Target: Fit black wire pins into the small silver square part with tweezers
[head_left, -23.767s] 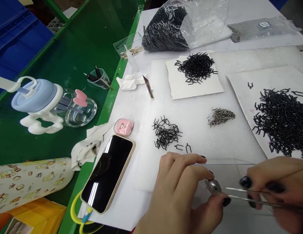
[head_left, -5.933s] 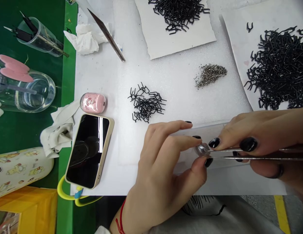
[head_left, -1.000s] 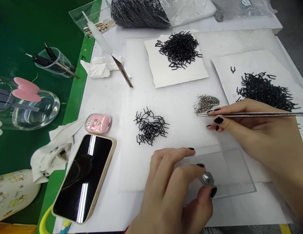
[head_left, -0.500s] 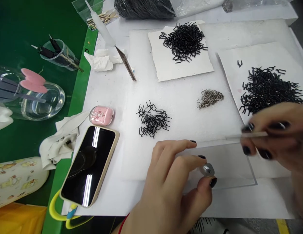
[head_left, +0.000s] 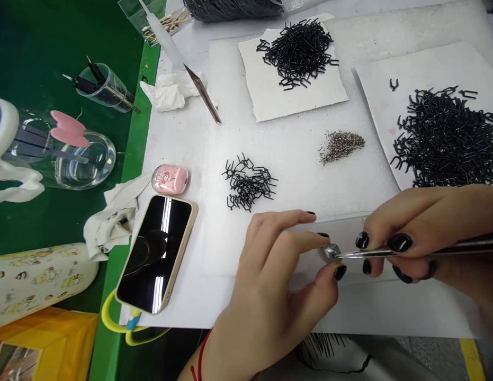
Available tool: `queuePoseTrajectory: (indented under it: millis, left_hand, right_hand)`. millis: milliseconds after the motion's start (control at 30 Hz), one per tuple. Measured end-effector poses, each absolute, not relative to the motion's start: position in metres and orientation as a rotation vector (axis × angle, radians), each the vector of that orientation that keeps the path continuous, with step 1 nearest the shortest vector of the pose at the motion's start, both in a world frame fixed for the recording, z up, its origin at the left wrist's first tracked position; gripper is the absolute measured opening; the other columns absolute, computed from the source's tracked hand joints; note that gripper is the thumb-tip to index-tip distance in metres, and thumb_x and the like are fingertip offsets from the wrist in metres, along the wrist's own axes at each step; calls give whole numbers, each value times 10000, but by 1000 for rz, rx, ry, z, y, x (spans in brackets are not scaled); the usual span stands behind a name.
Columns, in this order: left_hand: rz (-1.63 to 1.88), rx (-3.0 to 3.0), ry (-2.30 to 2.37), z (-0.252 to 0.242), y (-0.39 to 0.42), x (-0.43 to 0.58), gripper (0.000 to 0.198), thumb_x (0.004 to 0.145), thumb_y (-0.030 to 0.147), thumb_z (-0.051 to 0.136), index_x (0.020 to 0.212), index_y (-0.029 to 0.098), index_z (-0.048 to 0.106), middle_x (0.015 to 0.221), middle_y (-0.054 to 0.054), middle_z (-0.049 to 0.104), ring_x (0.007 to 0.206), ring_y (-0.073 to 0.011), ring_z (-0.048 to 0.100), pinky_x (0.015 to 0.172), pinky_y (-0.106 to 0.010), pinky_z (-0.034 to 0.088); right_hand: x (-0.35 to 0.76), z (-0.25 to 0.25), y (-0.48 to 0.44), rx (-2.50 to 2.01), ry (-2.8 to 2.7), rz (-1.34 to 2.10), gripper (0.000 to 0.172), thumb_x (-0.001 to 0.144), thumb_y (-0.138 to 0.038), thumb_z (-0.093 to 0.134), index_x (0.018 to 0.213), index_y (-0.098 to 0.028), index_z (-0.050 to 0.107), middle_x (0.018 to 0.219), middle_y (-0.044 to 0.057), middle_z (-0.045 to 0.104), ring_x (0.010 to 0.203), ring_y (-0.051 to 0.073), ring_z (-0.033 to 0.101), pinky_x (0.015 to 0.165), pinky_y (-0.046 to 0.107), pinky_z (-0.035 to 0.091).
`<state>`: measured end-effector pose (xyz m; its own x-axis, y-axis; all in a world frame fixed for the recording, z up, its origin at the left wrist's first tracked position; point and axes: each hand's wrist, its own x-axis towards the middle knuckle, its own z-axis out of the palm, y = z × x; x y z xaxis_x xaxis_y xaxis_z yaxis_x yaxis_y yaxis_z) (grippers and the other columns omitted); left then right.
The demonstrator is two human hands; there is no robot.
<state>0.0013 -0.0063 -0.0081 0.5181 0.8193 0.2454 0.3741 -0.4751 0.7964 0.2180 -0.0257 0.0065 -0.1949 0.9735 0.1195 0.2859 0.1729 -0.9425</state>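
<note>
My left hand [head_left: 270,270] pinches a small, shiny grey metal part [head_left: 329,254] between thumb and index finger. Metal tweezers [head_left: 363,254] lie in the closed fingers of my right hand [head_left: 417,225], and their tips touch the part or reach right up to it. Whether the tips hold anything is too small to see. Beneath both hands is a clear plastic sheet [head_left: 345,227], partly covered by them. Close to my left hand's fingers lies a small pile of black forked pieces [head_left: 248,185]. A larger black pile [head_left: 453,140] rests on paper beyond my right hand.
Tiny brownish metal bits [head_left: 341,146] are heaped mid-table, with another black pile [head_left: 297,53] on torn paper behind. Leftward are a phone [head_left: 157,254], a pink case [head_left: 170,179], a white dropper bottle [head_left: 162,39], a blade [head_left: 202,95] and a clear cup [head_left: 105,87].
My right hand has moved left and slightly down, bringing the tweezers' tips to the metal part. My left hand keeps its pinch. The view has shifted a little.
</note>
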Motion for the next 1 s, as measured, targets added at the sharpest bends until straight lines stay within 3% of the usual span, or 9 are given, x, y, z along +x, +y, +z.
queuePoseTrajectory:
  millis: [267,433,767,1000]
  left_hand:
    - [827,2058,996,-8,-8,1,213,815,98,646,990,182,558,1075,-83,629,1038,-205,581,859,-359,481]
    - [823,2030,984,-9,-9,1,220,805,79,655,993,156,571,1109,-85,603,1067,-182,566,902,-330,459]
    - [816,2021,991,-9,-8,0,230,804,73,648,996,167,566,1102,-79,599,1065,-188,564,886,-338,462]
    - [816,2027,1002,-10,-9,0,234,802,81,652,995,182,568,1102,-81,604,1053,-206,567,876,-362,466]
  right_hand:
    - [210,5,-28,-1256,-1632,965,170,809,-157,609,782,-319,654,703,-33,666,747,183,685,498,268,554]
    - [212,8,-29,-1279,-1660,971,183,809,-153,593,797,-328,647,834,-54,704,716,160,683,521,273,568]
    - [216,10,-29,-1257,-1728,981,227,792,-96,593,806,-317,638,815,-63,690,718,129,683,543,217,583]
    - [216,11,-27,-1222,-1719,1003,187,790,-122,612,821,-304,640,878,-41,709,779,166,695,582,261,597]
